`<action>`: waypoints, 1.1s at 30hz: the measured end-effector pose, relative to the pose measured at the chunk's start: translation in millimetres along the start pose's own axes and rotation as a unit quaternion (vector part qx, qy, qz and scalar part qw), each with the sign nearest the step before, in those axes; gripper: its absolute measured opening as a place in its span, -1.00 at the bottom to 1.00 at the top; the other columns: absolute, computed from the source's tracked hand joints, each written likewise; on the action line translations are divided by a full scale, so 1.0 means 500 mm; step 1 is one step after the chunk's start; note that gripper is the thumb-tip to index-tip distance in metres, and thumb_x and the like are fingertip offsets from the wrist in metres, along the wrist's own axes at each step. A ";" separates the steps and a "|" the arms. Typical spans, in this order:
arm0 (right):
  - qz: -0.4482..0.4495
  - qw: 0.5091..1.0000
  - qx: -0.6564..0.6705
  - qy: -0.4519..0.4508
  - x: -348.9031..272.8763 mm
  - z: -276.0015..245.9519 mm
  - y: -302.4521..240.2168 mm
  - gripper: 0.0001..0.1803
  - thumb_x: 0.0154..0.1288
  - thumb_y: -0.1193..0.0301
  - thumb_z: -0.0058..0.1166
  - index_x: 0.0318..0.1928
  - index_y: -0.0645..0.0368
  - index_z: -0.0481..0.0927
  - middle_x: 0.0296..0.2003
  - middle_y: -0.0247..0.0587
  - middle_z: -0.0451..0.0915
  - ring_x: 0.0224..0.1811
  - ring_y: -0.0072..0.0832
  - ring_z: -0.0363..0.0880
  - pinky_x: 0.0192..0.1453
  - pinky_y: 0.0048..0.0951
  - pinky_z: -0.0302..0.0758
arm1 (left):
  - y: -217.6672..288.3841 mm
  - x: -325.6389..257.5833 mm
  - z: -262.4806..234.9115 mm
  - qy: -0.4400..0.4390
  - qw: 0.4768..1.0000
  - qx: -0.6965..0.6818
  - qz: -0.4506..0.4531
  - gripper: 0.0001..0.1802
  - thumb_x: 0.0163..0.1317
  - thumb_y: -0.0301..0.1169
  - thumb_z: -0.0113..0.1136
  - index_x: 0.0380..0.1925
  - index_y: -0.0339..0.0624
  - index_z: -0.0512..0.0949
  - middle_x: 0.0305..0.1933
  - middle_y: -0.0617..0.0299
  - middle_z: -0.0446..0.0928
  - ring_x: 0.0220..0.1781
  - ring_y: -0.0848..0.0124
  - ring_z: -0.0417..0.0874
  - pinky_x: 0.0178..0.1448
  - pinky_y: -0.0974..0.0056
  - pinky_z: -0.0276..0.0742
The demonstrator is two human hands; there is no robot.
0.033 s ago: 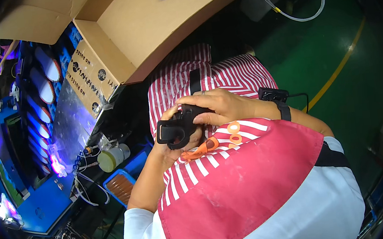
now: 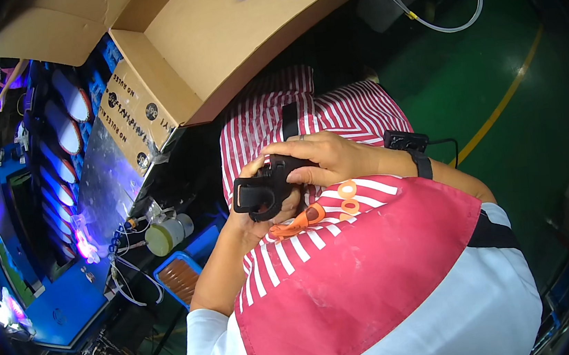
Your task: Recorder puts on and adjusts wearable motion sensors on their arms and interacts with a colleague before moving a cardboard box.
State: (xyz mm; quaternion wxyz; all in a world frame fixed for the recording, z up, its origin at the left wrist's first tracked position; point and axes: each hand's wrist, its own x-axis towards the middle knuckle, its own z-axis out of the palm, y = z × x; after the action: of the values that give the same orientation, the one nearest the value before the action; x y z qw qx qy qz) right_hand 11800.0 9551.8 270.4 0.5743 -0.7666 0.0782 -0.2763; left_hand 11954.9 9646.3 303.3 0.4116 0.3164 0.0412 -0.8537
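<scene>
I am holding the black part (image 2: pixel 263 192) with both hands (image 2: pixel 328 159) closed around it; it may be slipping onto the apron (image 2: pixel 352 288).

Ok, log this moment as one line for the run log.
left hand: under black plastic part | right hand: gripping part from above | orange scissors on lap | open cardboard box ahead

Bright centre, violet glare left, fisheye-dark rim.
</scene>
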 end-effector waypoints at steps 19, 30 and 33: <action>0.029 1.000 -0.013 0.004 -0.001 0.026 -0.052 -0.55 0.12 0.26 0.07 -0.05 0.21 0.30 -0.47 -0.15 0.50 -0.50 -0.40 0.55 -0.47 -0.51 0.46 | 0.026 -0.057 0.067 0.211 0.972 0.101 -0.017 -0.44 0.11 0.00 -0.04 -0.18 -0.36 0.39 -0.38 0.00 0.50 -0.46 0.32 0.60 -0.51 0.43 0.58; 0.256 0.930 0.263 0.015 0.020 0.022 -0.055 -0.70 0.24 0.39 -0.05 -0.06 0.23 0.28 -0.54 -0.43 0.36 -0.50 -0.81 0.28 -0.47 -0.71 0.23 | 0.031 -0.050 0.064 0.212 0.688 0.630 0.292 -0.51 0.30 -0.14 -0.26 -0.56 -0.34 0.42 -0.71 0.11 0.34 -0.65 0.41 0.32 -0.53 0.31 0.26; 0.260 0.930 0.259 0.024 0.024 0.027 -0.056 -0.69 0.22 0.45 -0.04 -0.04 0.23 0.28 -0.49 -0.39 0.38 -0.44 -0.80 0.31 -0.44 -0.73 0.25 | 0.034 -0.051 0.080 0.222 0.657 0.652 0.305 -0.59 0.26 -0.22 -0.19 -0.56 -0.34 0.42 -0.72 0.10 0.33 -0.69 0.39 0.33 -0.55 0.31 0.26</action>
State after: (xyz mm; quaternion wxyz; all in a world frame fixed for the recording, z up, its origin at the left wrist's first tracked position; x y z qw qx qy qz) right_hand 11811.3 9567.1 297.8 0.8025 -0.5375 0.2142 -0.1458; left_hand 11958.7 9639.0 353.3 0.3154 0.6786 -0.5349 -0.3922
